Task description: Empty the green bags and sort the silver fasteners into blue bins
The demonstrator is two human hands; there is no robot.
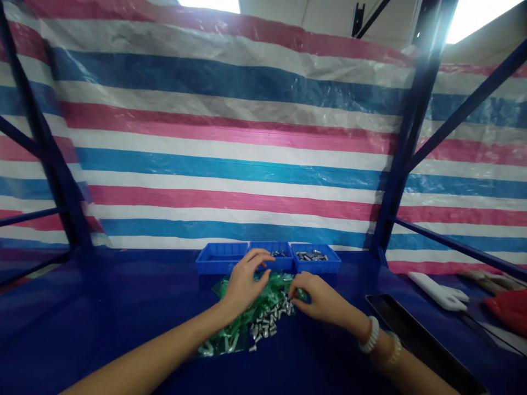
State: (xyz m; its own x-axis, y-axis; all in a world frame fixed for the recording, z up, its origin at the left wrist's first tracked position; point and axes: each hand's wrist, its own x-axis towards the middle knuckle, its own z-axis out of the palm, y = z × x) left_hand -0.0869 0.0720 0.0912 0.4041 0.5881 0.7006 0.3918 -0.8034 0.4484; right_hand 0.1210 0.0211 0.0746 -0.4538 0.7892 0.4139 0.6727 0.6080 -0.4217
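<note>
We see the metal pieces (pixel 265 323) on the table (pixel 144 296) trailing leftward and toward us from the nearer right hand (pixel 310 293), curled, pinch unclear; the left hand's (pixel 247 277) grip is spread over green plastic (pixel 269 294).

A striped sheet (pixel 247 171) hung behind the blue tabletop (pixel 135 302). A flat black slab (pixel 420 336), a white object (pixel 437 292) and a red item (pixel 509 308) lay at right. Ceiling lights (pixel 480 19) shone.
</note>
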